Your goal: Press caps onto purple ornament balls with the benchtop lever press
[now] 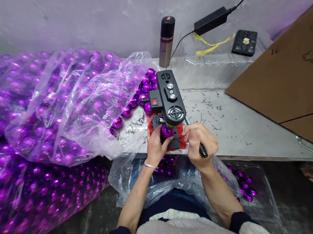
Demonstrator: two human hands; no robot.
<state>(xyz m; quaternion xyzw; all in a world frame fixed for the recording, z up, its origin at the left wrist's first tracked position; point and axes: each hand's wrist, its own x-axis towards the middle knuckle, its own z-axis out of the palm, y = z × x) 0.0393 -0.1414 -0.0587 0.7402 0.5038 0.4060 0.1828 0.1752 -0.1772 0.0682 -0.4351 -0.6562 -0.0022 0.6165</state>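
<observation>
A shiny purple ball [166, 131] sits under the round head of a small black bench press machine [171, 96]. My left hand [157, 143] has its thumb and fingers closed around that ball, steadying it at the machine's base. My right hand [201, 142] is wrapped around the black-ended lever [203, 150] at the machine's right side. The base rests on a red mat [182, 136]. More purple balls [146, 84] lie loose just left of the machine, spilling from a clear plastic bag.
Large clear bags of purple balls [35, 102] fill the left. A dark-capped bottle [166, 41], power adapter [210, 20], yellow strap [207, 45] and black tray [244, 42] are behind. A cardboard box [297, 76] stands right. Dark scraps litter the white table [232, 136].
</observation>
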